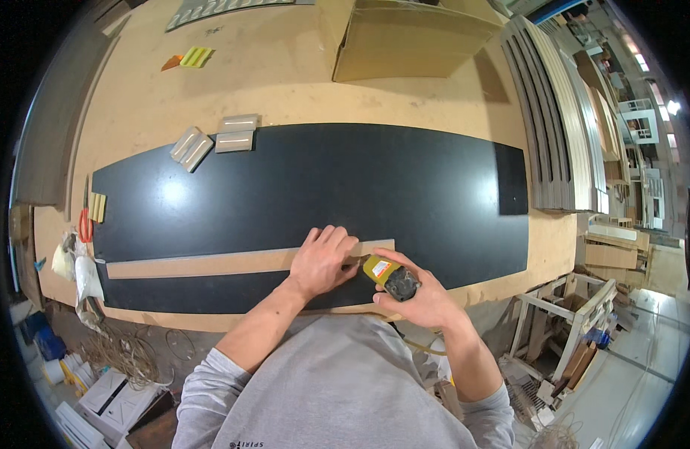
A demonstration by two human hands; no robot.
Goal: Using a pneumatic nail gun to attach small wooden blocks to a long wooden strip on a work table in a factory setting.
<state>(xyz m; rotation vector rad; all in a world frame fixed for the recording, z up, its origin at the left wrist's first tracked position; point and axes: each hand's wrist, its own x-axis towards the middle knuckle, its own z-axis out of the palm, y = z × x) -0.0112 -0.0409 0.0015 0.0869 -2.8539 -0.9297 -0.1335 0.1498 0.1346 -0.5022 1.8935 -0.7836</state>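
Observation:
A long, light wooden strip (pixel 202 263) lies lengthwise on a large black panel (pixel 307 179), near the panel's front edge. My left hand (pixel 324 262) is on the strip toward its right end, fingers bent and pressed together over it. Close by on the right, my right hand (pixel 427 299) is wrapped round a compact yellow-and-black hand tool (pixel 390 275). The tool's front end points at the strip, just right of my left fingers. Its working tip is hidden, and I cannot tell whether it touches the wood.
Small grey blocks (pixel 235 133) sit on the panel's far left edge. Red-handled scissors (pixel 86 224) and plastic bags (pixel 86 277) lie at the left. A cardboard box (pixel 412 45) stands at the back; stacked panels (pixel 543 112) line the right. A yellowish hose (pixel 427 348) hangs below my right forearm.

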